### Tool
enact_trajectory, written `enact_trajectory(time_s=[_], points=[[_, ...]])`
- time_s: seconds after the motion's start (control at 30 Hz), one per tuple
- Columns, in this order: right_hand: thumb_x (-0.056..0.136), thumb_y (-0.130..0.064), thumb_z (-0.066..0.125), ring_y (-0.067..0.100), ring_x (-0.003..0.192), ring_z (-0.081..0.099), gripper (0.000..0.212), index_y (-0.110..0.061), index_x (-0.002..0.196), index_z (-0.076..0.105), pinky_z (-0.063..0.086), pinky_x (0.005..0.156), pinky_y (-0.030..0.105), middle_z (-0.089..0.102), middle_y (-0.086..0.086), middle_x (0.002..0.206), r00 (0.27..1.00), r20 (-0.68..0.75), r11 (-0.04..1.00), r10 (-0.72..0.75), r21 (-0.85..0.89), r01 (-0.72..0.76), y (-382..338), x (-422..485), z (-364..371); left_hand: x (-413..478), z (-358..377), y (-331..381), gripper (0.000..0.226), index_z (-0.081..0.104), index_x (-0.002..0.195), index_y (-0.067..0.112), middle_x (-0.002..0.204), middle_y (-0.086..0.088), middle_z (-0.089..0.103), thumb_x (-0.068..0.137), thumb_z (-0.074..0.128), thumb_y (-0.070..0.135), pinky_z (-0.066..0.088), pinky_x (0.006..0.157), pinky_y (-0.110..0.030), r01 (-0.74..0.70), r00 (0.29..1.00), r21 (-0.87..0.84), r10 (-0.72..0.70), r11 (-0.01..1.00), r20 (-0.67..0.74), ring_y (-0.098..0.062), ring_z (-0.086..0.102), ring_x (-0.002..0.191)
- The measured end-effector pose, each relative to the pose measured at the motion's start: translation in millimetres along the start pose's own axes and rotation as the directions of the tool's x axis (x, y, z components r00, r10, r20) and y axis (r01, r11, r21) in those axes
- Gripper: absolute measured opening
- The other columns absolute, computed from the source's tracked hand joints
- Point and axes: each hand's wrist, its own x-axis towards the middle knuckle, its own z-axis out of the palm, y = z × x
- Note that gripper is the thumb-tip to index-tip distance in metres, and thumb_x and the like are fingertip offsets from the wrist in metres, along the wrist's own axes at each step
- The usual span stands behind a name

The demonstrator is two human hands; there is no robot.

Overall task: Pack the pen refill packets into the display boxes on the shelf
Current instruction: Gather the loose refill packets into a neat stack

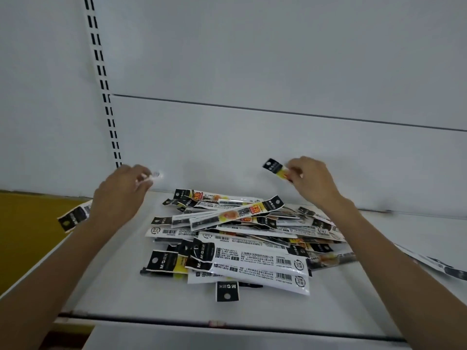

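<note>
A loose pile of pen refill packets point(235, 243), black, white and yellow, lies in the middle of the white shelf point(121, 296). My left hand point(121, 195) hovers over the pile's left side and grips a refill packet point(72, 219); its black header sticks out past my wrist and its clear end shows by my fingertips. Above the pile's right side, my right hand point(313, 183) pinches another packet point(274, 167), black header pointing up and left. No display box is in view.
The shelf's white back panel point(252, 147) rises right behind both hands. A slotted upright point(101, 79) runs up at the left. A yellow surface point(27, 223) lies beyond the shelf's left edge. A stray packet point(434, 263) lies at the far right.
</note>
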Motion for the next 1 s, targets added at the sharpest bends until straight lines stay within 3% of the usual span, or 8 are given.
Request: enact_trajectory(time_s=[0.17, 0.3, 0.4, 0.47, 0.57, 0.7, 0.83, 1.0], points=[[0.091, -0.028, 0.056, 0.005, 0.087, 0.057, 0.027, -0.017, 0.114, 0.066, 0.043, 0.083, 0.019, 0.064, -0.008, 0.099, 0.914, 0.358, 0.949, -0.189, 0.304, 0.078, -53.6, -24.5, -1.5, -0.9, -9.8, 83.6, 0.023, 0.065, 0.109, 0.017, 0.098, 0.000, 0.060, 0.086, 0.059, 0.019, 0.040, 0.071, -0.018, -0.171, 0.984, -0.349, 0.145, 0.922, -0.100, -0.013, 0.055, 0.080], [0.093, -0.018, 0.048, 0.018, 0.098, 0.061, 0.024, -0.014, 0.105, 0.067, 0.046, 0.085, 0.028, 0.068, 0.001, 0.109, 0.985, 0.096, 0.980, 0.145, 0.122, -0.156, 4.7, -26.1, -10.1, -26.2, 1.5, 133.3, 0.026, 0.064, 0.112, 0.020, 0.100, 0.002, 0.061, 0.086, 0.060, 0.023, 0.046, 0.077, -0.027, -0.308, 0.939, -0.443, 0.344, 0.842, -0.001, -0.013, 0.057, 0.086], [0.091, -0.014, 0.044, 0.028, 0.109, 0.054, 0.028, -0.010, 0.116, 0.056, 0.042, 0.088, 0.034, 0.058, 0.010, 0.123, 0.865, 0.271, 0.890, 0.423, -0.304, -0.340, 73.1, -38.6, -16.9, -38.5, 16.3, 152.0, 0.034, 0.059, 0.118, 0.025, 0.110, 0.005, 0.062, 0.088, 0.053, 0.038, 0.043, 0.087, -0.033, -0.350, 0.866, -0.354, 0.443, 0.867, 0.229, -0.012, 0.056, 0.099], [0.089, -0.014, 0.041, 0.027, 0.096, 0.054, 0.018, -0.013, 0.099, 0.056, 0.043, 0.080, 0.033, 0.061, 0.011, 0.117, 0.796, 0.383, 0.856, 0.468, -0.419, -0.302, 99.6, -50.6, -14.6, -43.3, 22.9, 155.6, 0.049, 0.059, 0.116, 0.026, 0.114, 0.010, 0.062, 0.084, 0.041, 0.058, 0.039, 0.092, -0.032, -0.437, 0.795, -0.270, 0.509, 0.858, 0.331, -0.010, 0.053, 0.106], [0.090, -0.014, 0.042, 0.027, 0.101, 0.056, 0.025, -0.020, 0.103, 0.062, 0.045, 0.089, 0.039, 0.062, 0.005, 0.114, 0.862, 0.295, 0.863, 0.413, -0.430, -0.266, 108.6, -54.9, -16.3, -47.7, 21.7, 151.9, 0.067, 0.061, 0.113, 0.027, 0.115, 0.011, 0.061, 0.077, 0.021, 0.067, 0.037, 0.094, -0.031, -0.459, 0.786, -0.294, 0.538, 0.838, 0.305, -0.008, 0.050, 0.110], [0.094, -0.032, 0.044, 0.024, 0.112, 0.051, 0.029, -0.020, 0.110, 0.066, 0.040, 0.096, 0.044, 0.063, 0.000, 0.116, 0.903, 0.247, 0.901, 0.351, -0.351, -0.254, 108.4, -57.7, -22.9, -62.8, 14.8, 154.7, 0.060, 0.062, 0.112, 0.026, 0.117, 0.008, 0.060, 0.080, 0.028, 0.063, 0.030, 0.093, -0.027, -0.544, 0.756, -0.280, 0.607, 0.791, 0.245, -0.009, 0.048, 0.113], [0.092, -0.038, 0.040, 0.029, 0.121, 0.046, 0.043, -0.006, 0.115, 0.057, 0.032, 0.103, 0.043, 0.053, 0.011, 0.132, 0.761, 0.478, 0.893, 0.438, -0.139, -0.427, 109.8, -67.4, -41.5, -79.9, 23.9, 172.8, 0.047, 0.065, 0.106, 0.026, 0.113, 0.006, 0.062, 0.081, 0.038, 0.055, 0.034, 0.095, -0.029, -0.643, 0.689, -0.249, 0.689, 0.725, 0.226, -0.013, 0.052, 0.111], [0.071, -0.041, 0.059, 0.022, 0.131, 0.038, 0.084, -0.025, 0.145, 0.025, 0.033, 0.102, 0.028, 0.037, 0.004, 0.148, 0.685, 0.580, 0.896, 0.441, -0.244, -0.370, 118.2, -88.6, -64.5, -84.6, 50.3, 192.7, 0.047, 0.063, 0.105, 0.026, 0.108, 0.002, 0.064, 0.079, 0.037, 0.056, 0.043, 0.093, -0.030, -0.764, 0.586, -0.115, 0.757, 0.635, 0.289, -0.017, 0.057, 0.107]])
